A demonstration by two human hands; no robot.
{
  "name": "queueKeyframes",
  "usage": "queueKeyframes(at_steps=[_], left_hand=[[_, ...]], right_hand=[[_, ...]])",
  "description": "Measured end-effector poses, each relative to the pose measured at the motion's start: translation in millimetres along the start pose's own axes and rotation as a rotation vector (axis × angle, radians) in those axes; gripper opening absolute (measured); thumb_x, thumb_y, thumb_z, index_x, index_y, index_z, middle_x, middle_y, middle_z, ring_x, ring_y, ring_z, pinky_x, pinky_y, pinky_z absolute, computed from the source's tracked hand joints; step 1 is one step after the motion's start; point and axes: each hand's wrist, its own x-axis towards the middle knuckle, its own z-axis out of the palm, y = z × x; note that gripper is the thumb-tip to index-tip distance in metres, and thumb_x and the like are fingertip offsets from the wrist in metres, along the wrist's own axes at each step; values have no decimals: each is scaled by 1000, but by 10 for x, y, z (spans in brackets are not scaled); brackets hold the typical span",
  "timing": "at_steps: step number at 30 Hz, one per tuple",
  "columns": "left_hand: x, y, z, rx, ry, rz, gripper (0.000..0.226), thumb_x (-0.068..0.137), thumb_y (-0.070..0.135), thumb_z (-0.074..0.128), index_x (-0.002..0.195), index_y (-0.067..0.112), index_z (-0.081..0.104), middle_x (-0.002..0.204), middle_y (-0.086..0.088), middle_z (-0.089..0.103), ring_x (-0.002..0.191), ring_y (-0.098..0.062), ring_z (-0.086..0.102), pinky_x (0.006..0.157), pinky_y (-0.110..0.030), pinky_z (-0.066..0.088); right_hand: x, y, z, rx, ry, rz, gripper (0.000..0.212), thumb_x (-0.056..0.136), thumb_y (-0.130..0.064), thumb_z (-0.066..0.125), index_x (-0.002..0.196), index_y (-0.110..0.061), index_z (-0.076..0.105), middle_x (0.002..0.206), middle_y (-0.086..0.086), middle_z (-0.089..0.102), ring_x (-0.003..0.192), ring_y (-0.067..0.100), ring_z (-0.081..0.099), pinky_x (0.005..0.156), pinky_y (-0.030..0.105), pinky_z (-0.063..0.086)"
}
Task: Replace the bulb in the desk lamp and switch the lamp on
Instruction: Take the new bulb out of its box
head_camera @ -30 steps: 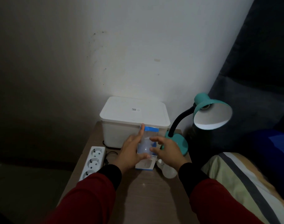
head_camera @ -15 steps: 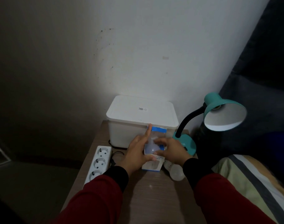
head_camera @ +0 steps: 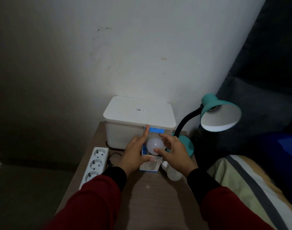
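White new bulb [head_camera: 154, 144] pokes dome-up from box [head_camera: 149, 166] | left hand [head_camera: 136, 155] clamps box | right hand [head_camera: 174, 153] grips dome, nearer | lamp shade [head_camera: 220, 114] empty, off right

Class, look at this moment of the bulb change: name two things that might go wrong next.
The new bulb sits half out of its box; the right hand might fumble and drop it. The old bulb lies loose on the table by the right wrist; a nudge might roll it off.
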Motion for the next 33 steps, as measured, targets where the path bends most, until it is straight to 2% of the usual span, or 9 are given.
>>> queueKeyframes(at_steps=[4,7,10,15,17,19,23,27,33], left_hand=[[-13,15,-2,8,2,0,116,73,26,79,133,55,-15,128,-4,45,121,-15,45,105,-28,38],[-30,44,-9,21,-7,-11,115,74,27,78,135,52,-16,131,-4,44,123,-17,44,100,-23,33],[-47,100,-12,42,-3,-37,117,73,26,78,143,45,-14,132,-6,45,124,-19,44,106,-29,35],[-119,174,-29,66,12,-90,117,73,25,78,146,44,-12,130,-6,46,122,-20,45,110,-37,36],[-177,198,-48,39,24,-115,113,75,24,77,146,45,-7,121,-4,42,113,-15,44,109,-36,36],[-247,215,-64,36,53,-106,104,77,22,75,148,42,2,117,-3,37,106,-10,39,106,-31,36],[-386,260,-49,87,180,-58,68,85,18,67,144,29,34,133,-9,36,120,-19,42,100,-21,35],[-422,272,-8,170,279,-17,33,88,11,63,120,12,63,129,-10,48,120,-22,48,99,-20,37],[-372,233,20,277,274,5,23,89,14,60,109,9,70,116,-8,62,112,-21,51,93,-22,38]], right_hand=[[-90,-9,-74,27,10,-25,65,79,-22,73,136,-29,44,114,-2,42,103,11,50,82,12,46],[-148,30,-139,-36,-41,-48,71,81,-29,70,141,-41,34,122,2,44,105,8,43,88,16,39],[-235,19,-199,-118,-95,-38,61,87,-32,61,140,-45,34,122,7,47,109,14,45,95,22,36],[-363,-60,-347,-26,-41,-24,41,91,-28,55,131,-35,52,128,6,52,113,18,48,95,29,45],[-415,-99,-421,97,11,8,34,89,-26,58,124,-29,58,128,5,53,109,19,55,83,22,53],[-464,-129,-497,212,84,28,31,86,-26,64,117,-28,59,124,3,55,106,18,58,76,15,53],[-513,-152,-598,350,220,67,24,86,-25,65,106,-36,58,121,4,57,106,26,60,83,42,58],[-513,-155,-587,400,279,94,25,86,-24,65,108,-31,58,118,3,56,105,28,61,77,39,60],[-487,-149,-489,349,258,119,31,85,-32,65,115,-30,58,122,4,57,107,26,60,87,51,55]])
